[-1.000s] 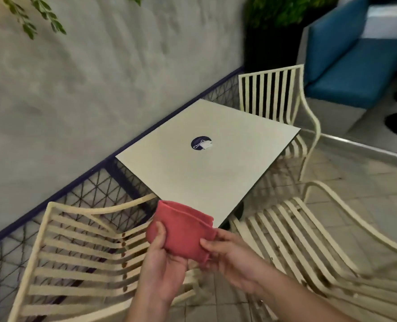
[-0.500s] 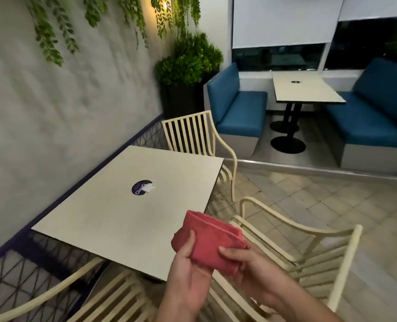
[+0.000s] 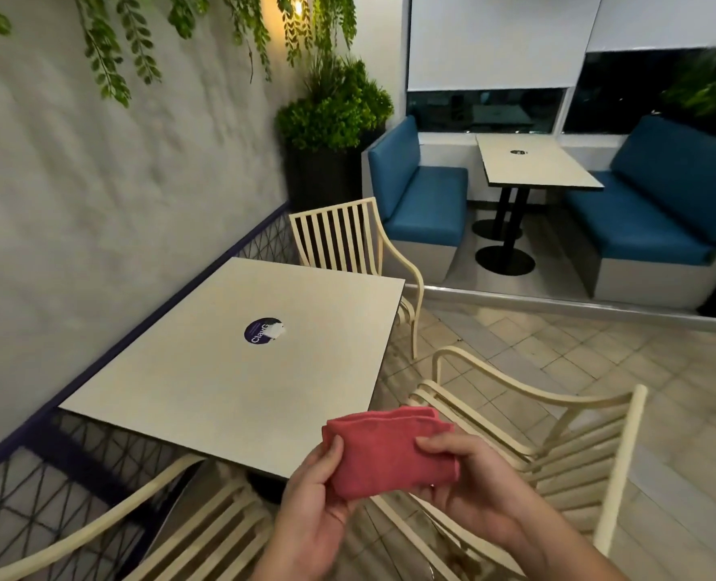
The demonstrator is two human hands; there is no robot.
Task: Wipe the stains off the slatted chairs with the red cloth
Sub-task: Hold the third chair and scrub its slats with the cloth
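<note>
A folded red cloth (image 3: 390, 452) is held in front of me by both hands, above the near corner of the table. My left hand (image 3: 312, 507) grips its left edge with the thumb on top. My right hand (image 3: 469, 484) pinches its right side. Three cream slatted chairs stand around the table: one directly below and to the right of my hands (image 3: 557, 446), one at the lower left (image 3: 172, 534), one at the far side of the table (image 3: 348, 236). Dark stains show on the seat slats of the near right chair, just under my right wrist.
A square cream table (image 3: 230, 371) with a round purple sticker (image 3: 264, 331) stands against the grey wall. A dark mesh railing (image 3: 54, 488) runs along the wall base. Blue benches (image 3: 423, 203) and a second table (image 3: 532, 165) stand beyond a low step. Tiled floor lies at right.
The view has tilted up from the chairs to the room beyond. Both hands keep hold of the cloth and have shifted slightly right, near the right chair.
</note>
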